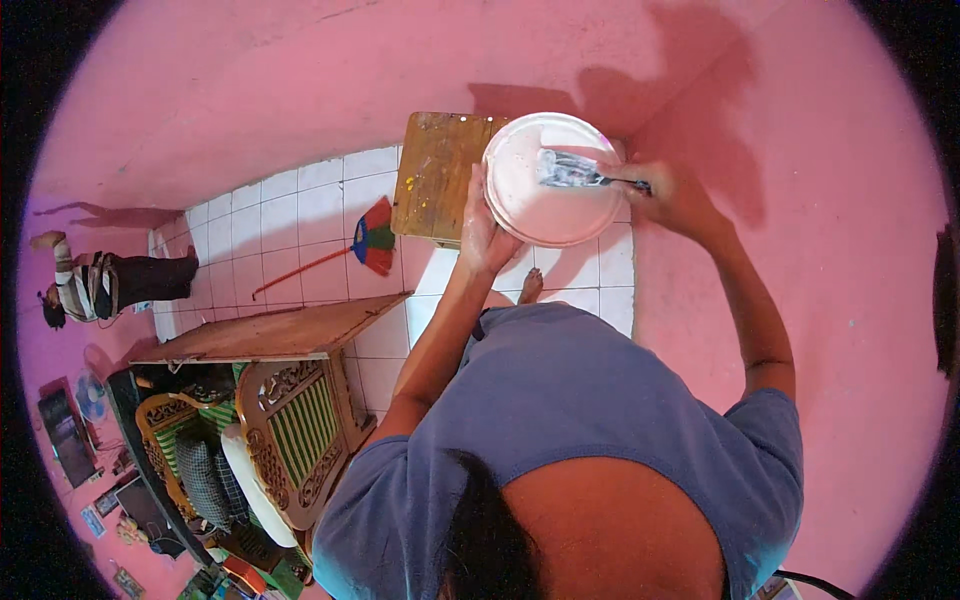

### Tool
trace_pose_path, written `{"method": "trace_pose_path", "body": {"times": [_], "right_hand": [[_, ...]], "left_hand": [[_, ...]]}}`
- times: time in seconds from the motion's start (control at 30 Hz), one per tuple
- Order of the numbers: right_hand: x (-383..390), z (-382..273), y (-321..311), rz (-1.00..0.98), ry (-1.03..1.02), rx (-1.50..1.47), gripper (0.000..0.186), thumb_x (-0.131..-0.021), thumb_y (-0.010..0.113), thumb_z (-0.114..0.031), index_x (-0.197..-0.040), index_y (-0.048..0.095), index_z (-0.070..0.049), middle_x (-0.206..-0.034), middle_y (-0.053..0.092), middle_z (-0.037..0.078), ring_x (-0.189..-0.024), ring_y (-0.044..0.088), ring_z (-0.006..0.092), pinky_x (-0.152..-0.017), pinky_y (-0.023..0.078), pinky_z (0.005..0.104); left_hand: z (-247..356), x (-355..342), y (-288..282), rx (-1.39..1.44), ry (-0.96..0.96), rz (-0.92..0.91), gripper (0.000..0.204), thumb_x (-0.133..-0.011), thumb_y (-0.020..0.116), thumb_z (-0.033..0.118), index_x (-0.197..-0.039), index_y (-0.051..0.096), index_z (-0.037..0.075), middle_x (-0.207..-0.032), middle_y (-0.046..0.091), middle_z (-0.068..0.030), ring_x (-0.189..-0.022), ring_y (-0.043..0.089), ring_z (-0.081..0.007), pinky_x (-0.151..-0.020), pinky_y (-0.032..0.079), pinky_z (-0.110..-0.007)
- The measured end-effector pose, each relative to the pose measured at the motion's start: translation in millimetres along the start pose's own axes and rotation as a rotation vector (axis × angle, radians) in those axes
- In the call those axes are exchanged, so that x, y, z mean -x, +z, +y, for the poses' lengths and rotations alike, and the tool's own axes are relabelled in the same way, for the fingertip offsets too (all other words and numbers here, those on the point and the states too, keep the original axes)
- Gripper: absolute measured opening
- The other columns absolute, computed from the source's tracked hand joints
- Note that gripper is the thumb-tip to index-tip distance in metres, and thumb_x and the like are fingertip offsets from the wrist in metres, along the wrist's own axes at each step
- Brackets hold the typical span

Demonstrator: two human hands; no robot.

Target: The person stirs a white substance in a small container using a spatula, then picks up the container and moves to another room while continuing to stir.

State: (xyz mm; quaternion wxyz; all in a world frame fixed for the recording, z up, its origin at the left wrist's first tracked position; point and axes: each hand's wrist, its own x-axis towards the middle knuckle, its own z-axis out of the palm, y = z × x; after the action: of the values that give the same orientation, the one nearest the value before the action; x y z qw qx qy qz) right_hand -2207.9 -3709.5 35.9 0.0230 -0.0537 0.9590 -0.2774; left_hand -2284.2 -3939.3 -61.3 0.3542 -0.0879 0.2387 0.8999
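Note:
A round white plastic container (560,242) with a raised rim is held up in front of me. Whether it is a tub or an upturned lid, I cannot tell. My left hand (482,236) grips its left side, fingers partly hidden by it. In my right hand (672,200) is a putty knife (572,170), its handle wrapped by my fingers. White paste smears the flat metal blade, which lies over the container's pale surface and points left. Just behind and left of the container stands a small wooden table (435,175) with yellow spots on its top.
Pink walls (830,140) rise ahead and close on my right. A broom (374,238) with a red handle lies on white floor tiles (280,215). At left are a wooden panel (270,330) and carved chairs (300,430) with green striped cushions. Another person (120,278) is farther left.

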Motion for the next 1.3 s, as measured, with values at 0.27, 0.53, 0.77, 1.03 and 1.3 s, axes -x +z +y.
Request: {"method": "trace_pose_path", "body": {"times": [0.27, 0.53, 0.77, 1.03, 1.3], "right_hand": [[15.9, -1.0, 20.3, 0.066, 0.023, 0.06, 0.03, -0.086, 0.065, -0.013, -0.115, 0.069, -0.017, -0.08, 0.065, 0.018, -0.065, 0.063, 0.0298, -0.062, 0.048, 0.0378], [16.2, -9.2, 46.5, 0.159, 0.142, 0.179, 0.027, -0.087, 0.063, -0.016, -0.113, 0.07, -0.016, -0.073, 0.064, 0.015, -0.065, 0.062, 0.0317, -0.063, 0.049, 0.0399], [16.2, -2.2, 38.5, 0.119, 0.138, 0.014, 0.028, -0.087, 0.063, -0.016, -0.115, 0.069, -0.015, -0.079, 0.065, 0.017, -0.065, 0.062, 0.0316, -0.062, 0.049, 0.0391], [14.0, -12.7, 48.6, 0.138, 0.119, 0.211, 0.029, -0.086, 0.063, -0.015, -0.114, 0.069, -0.014, -0.079, 0.064, 0.019, -0.068, 0.062, 0.0332, -0.062, 0.048, 0.0397], [8.0, -12.0, 50.2, 0.226, 0.1, 0.127, 0.029, -0.085, 0.062, -0.014, -0.113, 0.07, -0.014, -0.078, 0.063, 0.019, -0.069, 0.062, 0.0349, -0.062, 0.049, 0.0421]], "left_hand": [[-9.3, -7.0, -21.3, 0.059, -0.029, -0.049, 0.064, -0.099, 0.034, 0.054, -0.145, 0.034, 0.009, -0.144, 0.042, -0.0154, -0.13, 0.044, -0.0307, -0.109, 0.038, -0.047], [4.3, -1.1, -15.4, -0.051, 0.031, -0.024, 0.066, -0.098, 0.034, 0.057, -0.145, 0.033, 0.011, -0.144, 0.042, -0.0151, -0.13, 0.044, -0.0312, -0.107, 0.04, -0.049], [5.3, 2.0, -21.2, -0.033, 0.055, -0.036, 0.063, -0.099, 0.037, 0.054, -0.144, 0.035, 0.011, -0.144, 0.042, -0.0142, -0.13, 0.044, -0.0296, -0.107, 0.039, -0.049], [-5.2, -2.5, -19.7, -0.01, 0.065, -0.029, 0.061, -0.099, 0.038, 0.053, -0.143, 0.036, 0.01, -0.144, 0.042, -0.0137, -0.129, 0.045, -0.0294, -0.109, 0.037, -0.047], [-15.2, -1.0, -12.9, 0.011, 0.012, -0.077, 0.061, -0.099, 0.036, 0.053, -0.143, 0.037, 0.01, -0.142, 0.044, -0.0137, -0.129, 0.045, -0.0295, -0.109, 0.037, -0.047]]}}
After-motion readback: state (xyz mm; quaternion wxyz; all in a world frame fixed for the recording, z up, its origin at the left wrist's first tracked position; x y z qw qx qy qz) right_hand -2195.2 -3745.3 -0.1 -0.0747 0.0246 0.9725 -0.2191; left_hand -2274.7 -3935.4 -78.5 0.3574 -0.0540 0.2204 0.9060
